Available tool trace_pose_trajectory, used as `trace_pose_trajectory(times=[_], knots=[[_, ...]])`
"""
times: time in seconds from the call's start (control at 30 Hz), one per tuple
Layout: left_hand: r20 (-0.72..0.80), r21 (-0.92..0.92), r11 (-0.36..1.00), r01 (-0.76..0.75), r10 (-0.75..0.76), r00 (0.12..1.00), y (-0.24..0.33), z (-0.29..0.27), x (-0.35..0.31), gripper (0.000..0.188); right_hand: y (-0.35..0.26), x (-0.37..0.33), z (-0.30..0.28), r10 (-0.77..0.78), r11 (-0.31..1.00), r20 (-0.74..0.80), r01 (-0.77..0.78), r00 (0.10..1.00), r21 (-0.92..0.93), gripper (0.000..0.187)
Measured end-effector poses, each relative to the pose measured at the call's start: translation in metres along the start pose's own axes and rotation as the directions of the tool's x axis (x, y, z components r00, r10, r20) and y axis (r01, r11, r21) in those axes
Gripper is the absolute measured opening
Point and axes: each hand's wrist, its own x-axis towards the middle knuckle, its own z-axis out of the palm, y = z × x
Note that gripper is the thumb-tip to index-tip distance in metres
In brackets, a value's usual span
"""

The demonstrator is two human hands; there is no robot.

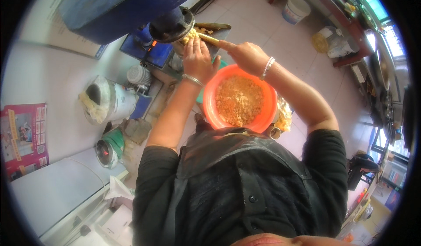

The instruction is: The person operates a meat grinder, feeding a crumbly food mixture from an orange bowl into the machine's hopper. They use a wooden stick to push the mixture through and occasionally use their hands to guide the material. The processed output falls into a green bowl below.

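Under the round dark head of a blue machine (171,24), a yellowish crumbly mass (191,36) shows. The fingers of my left hand (197,58) are stretched out against this mass, with the thumb apart. A pale wooden stick (208,38) is gripped in my right hand (249,56), and its far end reaches the yellow mass; what that end looks like is hidden. Just nearer to me than both hands stands an orange-red basin (209,98) holding brownish crumbs (239,100). A dark metal tray or chute (215,26) with some crumbs lies behind the stick.
At left stand a white drum (120,102) with a cloth on its rim and a grey motor (139,76). A white bucket (296,8) is at the far right, near plastic jugs (337,42). A shiny foil-like bag (284,114) sits beside the basin.
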Motion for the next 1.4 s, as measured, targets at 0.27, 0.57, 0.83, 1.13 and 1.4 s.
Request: trace_pose_trajectory(times=[0.27,0.57,0.83,1.13,1.4], knots=[[0.024,0.024,1.0,0.005,-0.005,1.0,-0.005,-0.004,-0.001,0.066,0.023,-0.017,-0.019,-0.041,0.994,-0.153,0.056,0.987,0.093,0.039],[-0.034,-0.065,0.998,-0.011,0.009,0.999,-0.003,0.001,-0.002,0.063,0.018,0.028,0.013,-0.125,0.979,-0.174,0.15,0.977,0.139,0.038],[-0.006,-0.089,0.996,-0.017,0.017,1.0,-0.008,-0.003,0.0,0.068,0.014,0.036,-0.009,-0.135,0.99,-0.042,0.134,0.99,-0.036,0.041],[0.083,-0.072,0.996,-0.052,0.058,0.995,-0.007,-0.023,-0.016,0.082,-0.001,-0.011,-0.027,-0.106,0.988,0.033,0.109,0.994,-0.109,0.047],[0.111,-0.073,0.997,-0.031,0.038,0.993,-0.009,-0.014,-0.005,0.084,-0.002,0.004,-0.021,-0.162,0.972,0.028,0.165,0.986,-0.169,0.057]])
